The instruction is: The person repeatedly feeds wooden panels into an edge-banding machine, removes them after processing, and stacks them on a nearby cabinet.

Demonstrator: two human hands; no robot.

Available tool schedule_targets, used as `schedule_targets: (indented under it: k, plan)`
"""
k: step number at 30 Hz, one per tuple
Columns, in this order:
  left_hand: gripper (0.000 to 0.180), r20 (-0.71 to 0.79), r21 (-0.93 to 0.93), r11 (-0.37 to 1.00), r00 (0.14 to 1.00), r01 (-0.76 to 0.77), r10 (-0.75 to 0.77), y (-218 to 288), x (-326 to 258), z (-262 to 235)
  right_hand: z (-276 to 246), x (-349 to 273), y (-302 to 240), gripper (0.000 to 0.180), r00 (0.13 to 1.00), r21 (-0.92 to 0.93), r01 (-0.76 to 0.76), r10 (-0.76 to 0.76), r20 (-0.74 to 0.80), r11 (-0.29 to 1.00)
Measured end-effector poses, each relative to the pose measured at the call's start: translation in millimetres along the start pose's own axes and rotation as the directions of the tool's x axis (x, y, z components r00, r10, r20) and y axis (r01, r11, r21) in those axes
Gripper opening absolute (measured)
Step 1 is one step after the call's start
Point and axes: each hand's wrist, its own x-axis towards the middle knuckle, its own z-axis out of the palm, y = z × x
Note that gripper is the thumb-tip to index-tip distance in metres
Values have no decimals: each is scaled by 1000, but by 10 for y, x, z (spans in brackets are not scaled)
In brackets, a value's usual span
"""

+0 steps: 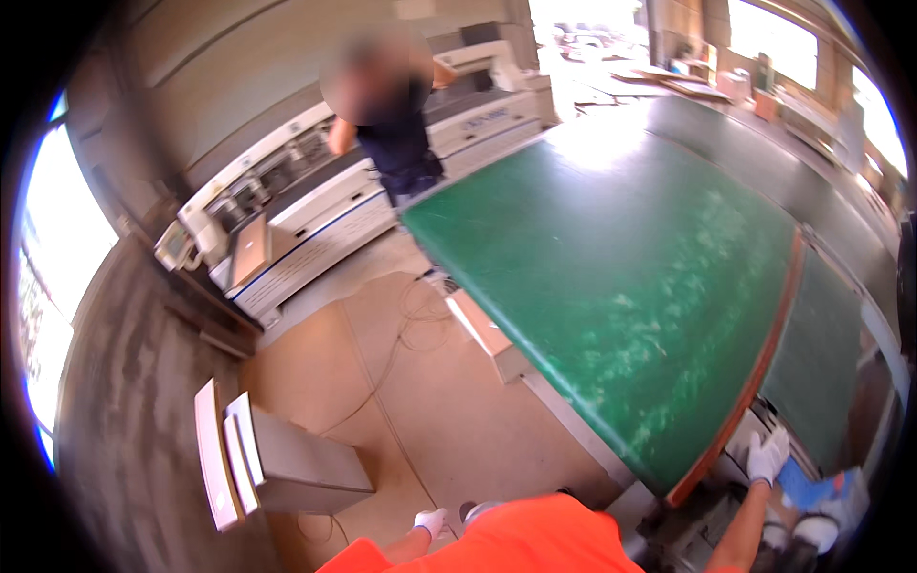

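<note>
One right hand (767, 456) is spreading its fingers right of the green table (573, 239); the left hand (431, 522), its grip, and work's progress aren't showing clearly.

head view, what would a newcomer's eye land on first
The big green tabletop would probably catch the eye first, spreading from the middle to the right. Next comes the bright orange top at the lower edge, then the co-worker in dark clothes, upper left of centre, beside the long white machine.
</note>
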Motion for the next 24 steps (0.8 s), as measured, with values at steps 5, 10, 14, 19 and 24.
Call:
schedule_targets:
  k: [5,10,14,19,24]
  plan:
    - [24,-26,104,992,997,-71,74,141,-201,-55,-61,13,-341,70,997,-50,68,-70,-29,996]
    - [23,202,319,813,873,-488,444,47,99,-23,-122,166,-286,86,945,-22,-121,122,302,992]
    - [27,373,541,499,726,-676,578,10,455,-75,-68,66,-335,82,960,-68,-115,128,248,991]
    - [26,472,765,105,664,-635,580,-83,707,-67,-95,38,-415,81,967,-97,-101,121,226,990]
    - [34,424,807,116,706,-579,567,-348,1241,-94,-317,69,-660,95,878,-26,140,-111,465,990]
